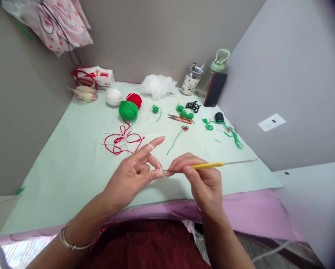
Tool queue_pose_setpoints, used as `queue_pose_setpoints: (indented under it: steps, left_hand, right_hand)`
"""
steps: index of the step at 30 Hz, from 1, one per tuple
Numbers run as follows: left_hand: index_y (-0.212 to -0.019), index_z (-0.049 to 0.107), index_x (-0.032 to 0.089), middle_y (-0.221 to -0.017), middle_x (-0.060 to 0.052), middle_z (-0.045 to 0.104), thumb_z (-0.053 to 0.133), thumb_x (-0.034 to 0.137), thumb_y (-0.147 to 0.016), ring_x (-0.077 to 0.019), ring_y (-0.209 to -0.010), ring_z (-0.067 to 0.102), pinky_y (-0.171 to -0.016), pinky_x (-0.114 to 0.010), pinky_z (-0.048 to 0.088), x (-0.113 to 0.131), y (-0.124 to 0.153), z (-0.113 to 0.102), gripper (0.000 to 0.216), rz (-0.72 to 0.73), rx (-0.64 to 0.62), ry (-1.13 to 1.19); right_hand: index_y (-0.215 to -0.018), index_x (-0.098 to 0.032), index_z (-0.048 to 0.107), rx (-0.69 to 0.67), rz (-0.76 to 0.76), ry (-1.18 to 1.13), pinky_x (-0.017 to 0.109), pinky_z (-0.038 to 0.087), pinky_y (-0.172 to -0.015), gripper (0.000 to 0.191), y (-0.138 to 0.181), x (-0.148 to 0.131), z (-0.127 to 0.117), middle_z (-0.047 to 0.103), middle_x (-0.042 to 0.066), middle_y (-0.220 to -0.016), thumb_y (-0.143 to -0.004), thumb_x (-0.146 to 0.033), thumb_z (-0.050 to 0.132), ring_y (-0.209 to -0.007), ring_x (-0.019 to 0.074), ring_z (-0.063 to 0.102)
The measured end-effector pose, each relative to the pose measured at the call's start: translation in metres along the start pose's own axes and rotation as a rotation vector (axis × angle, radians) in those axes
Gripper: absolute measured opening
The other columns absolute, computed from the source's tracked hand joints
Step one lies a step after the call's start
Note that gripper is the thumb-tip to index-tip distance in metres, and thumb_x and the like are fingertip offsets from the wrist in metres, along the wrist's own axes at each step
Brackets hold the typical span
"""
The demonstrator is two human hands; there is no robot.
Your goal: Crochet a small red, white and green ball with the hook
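Gripping crochet hook (209, 165), left hand (133, 175) pinching yarn (151, 146), pens (197, 68) in cup (190, 84)

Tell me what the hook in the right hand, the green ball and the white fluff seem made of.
Hook: thin grey shaft looks like metal, faintly shiny; yellow grip probably matte plastic. Green ball: wound yarn, matte, strands visible; fibre unclear. White fluff: loose stuffing fibre, cloudy wispy edges, possibly polyester.

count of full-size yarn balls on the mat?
3, clustered far left on the mat: white yarn ball, red yarn ball right of it, green yarn ball in front. Small black roll at right may be another.
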State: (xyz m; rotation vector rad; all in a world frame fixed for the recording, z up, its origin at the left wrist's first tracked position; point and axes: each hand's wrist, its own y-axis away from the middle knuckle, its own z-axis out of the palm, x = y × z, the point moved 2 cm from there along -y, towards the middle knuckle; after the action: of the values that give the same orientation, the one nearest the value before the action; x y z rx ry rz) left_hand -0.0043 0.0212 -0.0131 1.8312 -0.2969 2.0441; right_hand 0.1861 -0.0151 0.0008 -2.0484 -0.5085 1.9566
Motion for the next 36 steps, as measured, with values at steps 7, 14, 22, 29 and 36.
queue_pose_setpoints:
  steps: [7, 14, 22, 29, 36]
  left_hand:
    - [-0.156, 0.057, 0.042, -0.084, 0.003, 0.068, 0.084, 0.029, -0.088, -0.0071, -0.057, 0.038, -0.055, -0.023, 0.034, 0.005, -0.001, -0.007, 0.074, -0.063, -0.151, -0.024]
    - [-0.159, 0.052, 0.035, -0.078, 0.006, 0.068, 0.091, 0.021, -0.079, -0.0050, -0.054, 0.040, -0.053, -0.019, 0.036, 0.001, -0.004, 0.002, 0.091, -0.043, 0.054, 0.239]
    - [-0.155, 0.054, 0.027, -0.076, 0.007, 0.068, 0.092, 0.023, -0.079, -0.0021, -0.052, 0.040, -0.045, -0.017, 0.027, -0.004, -0.002, 0.021, 0.085, -0.003, 0.202, 0.389]
    - [-0.154, 0.052, 0.022, -0.075, 0.006, 0.066, 0.091, 0.027, -0.081, -0.0033, -0.054, 0.038, -0.044, -0.016, 0.024, -0.004, 0.005, 0.026, 0.083, -0.010, 0.221, 0.393]
    - [-0.144, 0.063, 0.022, -0.081, 0.004, 0.063, 0.089, 0.037, -0.080, -0.0064, -0.054, 0.041, -0.044, -0.018, 0.031, -0.003, 0.018, 0.018, 0.072, -0.044, 0.169, 0.292]
  right_hand:
    - [-0.101, -0.022, 0.078, -0.166, -0.022, 0.060, 0.035, 0.055, -0.084, 0.021, -0.003, -0.003, -0.004, 0.077, 0.004, -0.091, -0.106, -0.018, 0.059, -0.090, 0.0182, 0.070]
    - [-0.105, -0.026, 0.081, 0.096, -0.093, -0.009, 0.037, 0.060, -0.083, 0.020, 0.004, 0.012, 0.007, 0.079, 0.004, -0.091, -0.106, -0.024, 0.061, -0.091, 0.0203, 0.074]
    - [-0.116, -0.030, 0.081, 0.294, -0.277, 0.139, 0.036, 0.063, -0.081, 0.024, 0.015, 0.015, 0.023, 0.082, 0.005, -0.100, -0.106, -0.021, 0.061, -0.096, 0.0199, 0.076]
    - [-0.108, -0.029, 0.083, 0.299, -0.227, 0.109, 0.033, 0.062, -0.085, 0.023, 0.007, 0.017, 0.028, 0.083, 0.003, -0.098, -0.105, -0.020, 0.062, -0.094, 0.0176, 0.076]
    - [-0.096, -0.028, 0.083, 0.218, -0.015, -0.161, 0.030, 0.060, -0.084, 0.015, 0.007, 0.020, 0.033, 0.082, 0.003, -0.093, -0.102, -0.033, 0.070, -0.091, 0.0165, 0.075]
